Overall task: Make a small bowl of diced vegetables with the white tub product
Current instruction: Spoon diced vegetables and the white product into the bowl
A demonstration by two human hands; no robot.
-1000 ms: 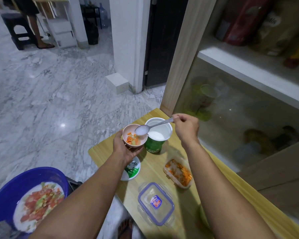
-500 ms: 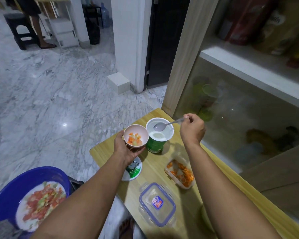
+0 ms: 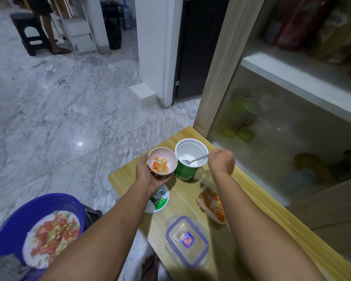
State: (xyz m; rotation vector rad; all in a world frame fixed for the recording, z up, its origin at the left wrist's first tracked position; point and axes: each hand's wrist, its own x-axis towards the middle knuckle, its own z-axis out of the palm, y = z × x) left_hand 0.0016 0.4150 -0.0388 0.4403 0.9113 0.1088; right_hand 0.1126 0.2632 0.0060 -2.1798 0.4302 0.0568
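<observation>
My left hand (image 3: 148, 176) holds a small pink bowl (image 3: 163, 164) just above the wooden table (image 3: 182, 201); orange and pale green vegetable dice lie inside it. Right beside the bowl stands the open tub (image 3: 190, 159), green outside and white inside, with white product at its bottom. My right hand (image 3: 221, 161) grips the handle of a metal spoon (image 3: 195, 160) whose bowl dips into that white product.
The tub's lid (image 3: 158, 199) lies on the table under my left wrist. A clear container of diced vegetables (image 3: 211, 203) and its blue-rimmed lid (image 3: 187, 240) sit nearer me. A blue basin (image 3: 18, 226) with a plate of vegetables is at lower left. A glass-front cabinet (image 3: 282, 128) stands on the right.
The spoon, loaded with white product over the pink bowl a second ago, has moved right and down into the tub. The bowl stays in my left hand.
</observation>
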